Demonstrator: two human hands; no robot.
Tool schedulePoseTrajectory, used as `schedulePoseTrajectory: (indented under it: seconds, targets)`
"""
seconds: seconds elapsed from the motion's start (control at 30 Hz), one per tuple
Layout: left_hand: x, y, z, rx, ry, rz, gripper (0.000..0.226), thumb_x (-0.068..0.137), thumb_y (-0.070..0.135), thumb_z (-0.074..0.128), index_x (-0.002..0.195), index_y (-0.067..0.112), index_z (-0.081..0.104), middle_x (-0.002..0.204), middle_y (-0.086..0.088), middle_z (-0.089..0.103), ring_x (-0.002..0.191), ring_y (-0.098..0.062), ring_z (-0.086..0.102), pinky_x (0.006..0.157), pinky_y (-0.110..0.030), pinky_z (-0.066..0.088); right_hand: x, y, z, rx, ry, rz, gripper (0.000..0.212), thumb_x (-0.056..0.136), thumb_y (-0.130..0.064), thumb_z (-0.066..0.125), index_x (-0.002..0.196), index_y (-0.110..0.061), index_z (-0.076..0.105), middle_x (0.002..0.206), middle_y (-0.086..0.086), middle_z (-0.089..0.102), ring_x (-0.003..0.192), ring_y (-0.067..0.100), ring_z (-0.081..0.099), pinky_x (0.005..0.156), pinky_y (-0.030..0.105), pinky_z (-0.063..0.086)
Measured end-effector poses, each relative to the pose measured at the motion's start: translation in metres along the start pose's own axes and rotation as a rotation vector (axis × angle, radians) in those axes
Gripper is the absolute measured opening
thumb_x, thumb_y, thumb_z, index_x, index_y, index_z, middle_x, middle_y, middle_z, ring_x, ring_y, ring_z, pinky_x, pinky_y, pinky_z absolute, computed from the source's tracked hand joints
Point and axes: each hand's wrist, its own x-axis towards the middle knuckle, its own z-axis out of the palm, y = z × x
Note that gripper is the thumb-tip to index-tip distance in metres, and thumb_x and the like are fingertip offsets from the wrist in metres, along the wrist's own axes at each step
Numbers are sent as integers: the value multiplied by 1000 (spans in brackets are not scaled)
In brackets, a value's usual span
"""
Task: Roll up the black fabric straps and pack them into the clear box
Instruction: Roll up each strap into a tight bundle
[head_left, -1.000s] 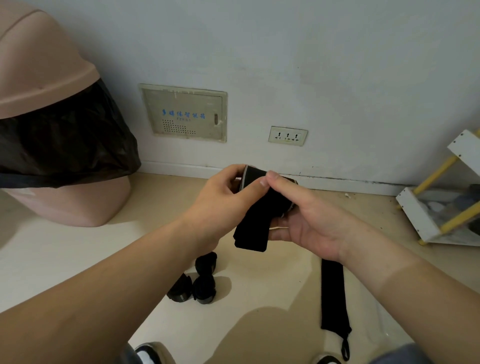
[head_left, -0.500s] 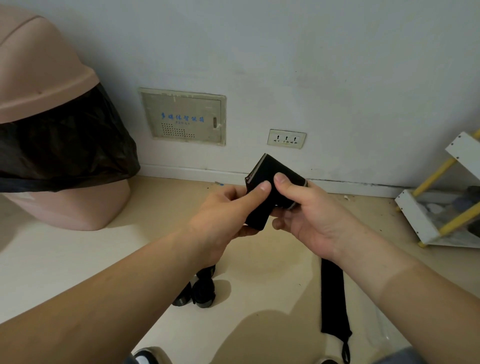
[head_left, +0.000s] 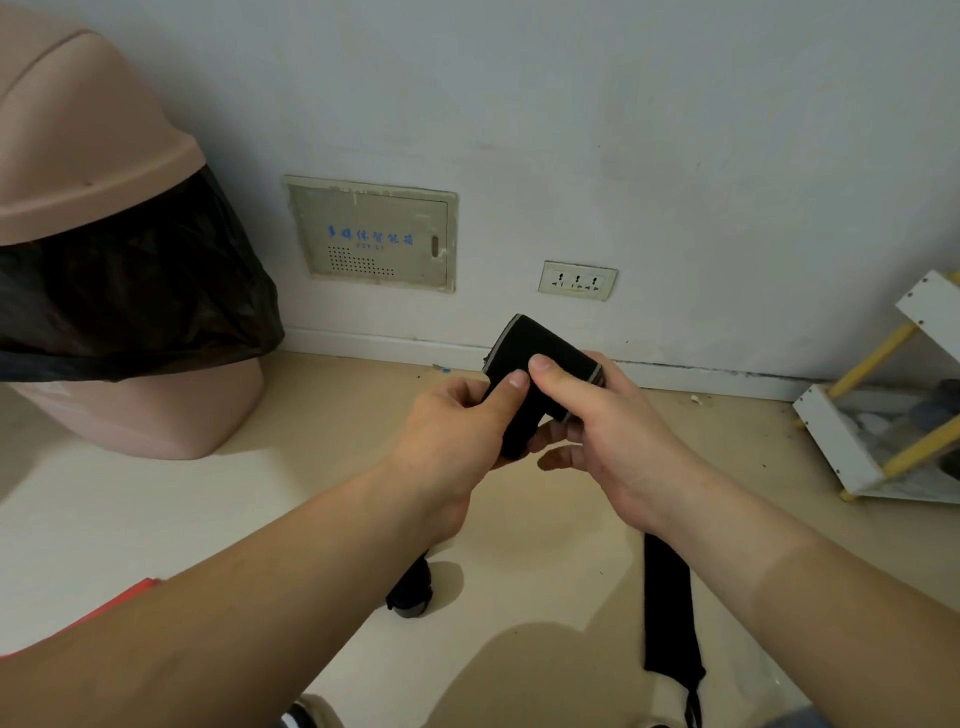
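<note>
While my left hand (head_left: 452, 436) and right hand (head_left: 613, 431) hold the half-rolled black strap (head_left: 540, 343) below the wall socket (head_left: 577, 280), fingers (head_left: 511, 387) clamped on it, any slackened thumb could let the springy coil unwind and drop.

We record a pink swing-lid bin (head_left: 98, 156) standing at the left against the white wall (head_left: 571, 104), with a black bag liner (head_left: 130, 296) hanging out below its lid and over the body. Set into the wall above the skirting board (head_left: 363, 340), we note a beige access panel (head_left: 371, 234) with blue characters and a vent grid. A triple socket plate (head_left: 577, 280) sits lower to its right. At the right edge a white rack (head_left: 836, 447) with yellow rods stands on the cream floor (head_left: 156, 519), its contents blurred, and a red edge (head_left: 124, 597) shows at lower left.
</note>
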Motion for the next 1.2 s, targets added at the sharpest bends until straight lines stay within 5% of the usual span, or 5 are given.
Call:
schedulePoseTrajectory:
  seconds: [0.17, 0.43, 0.77, 0.97, 1.2]
  targets:
    - [9, 18, -12, -87, 2, 21, 23, 103, 25, 69, 120, 10, 71, 112, -10, 79, 104, -22, 76, 83, -37, 62, 2, 1, -5, 14, -69, 37, 40, 100, -50, 65, 125, -20, 71, 116, 6, 80, 106, 23, 78, 89, 47, 63]
    - [7, 21, -27, 59, -129, 72, 20, 103, 20, 67, 119, 11, 76, 109, -10, 81, 107, -27, 77, 93, -41, 63, -3, 6, -12, 267, -306, 72, 56, 92, -29, 76, 136, 0, 60, 129, 22, 74, 114, 35, 75, 93, 43, 63]
    - [-3, 13, -11, 434, 96, 375, 20, 99, 19, 70, 83, 8, 75, 67, -8, 70, 57, -11, 57, 55, -34, 52, -3, 21, -7, 151, -312, -72, 39, 98, -21, 70, 136, -13, 64, 125, 8, 77, 112, 24, 74, 87, 35, 61]
    - [-4, 11, -12, 509, 25, 420, 27, 106, 16, 57, 91, 11, 78, 79, -12, 74, 59, -10, 54, 55, -25, 45, 7, 23, -7, -19, -165, -113, 51, 85, -22, 74, 135, -16, 65, 128, 6, 77, 119, 27, 73, 99, 51, 61]
    - [-9, 7, -6, 379, -163, 237, 36, 111, 21, 44, 111, 25, 80, 108, 3, 81, 111, -15, 73, 107, -40, 54, 8, 23, -3, -134, 20, -105, 30, 98, -11, 76, 123, -25, 68, 114, -7, 81, 107, 10, 77, 105, 41, 59]
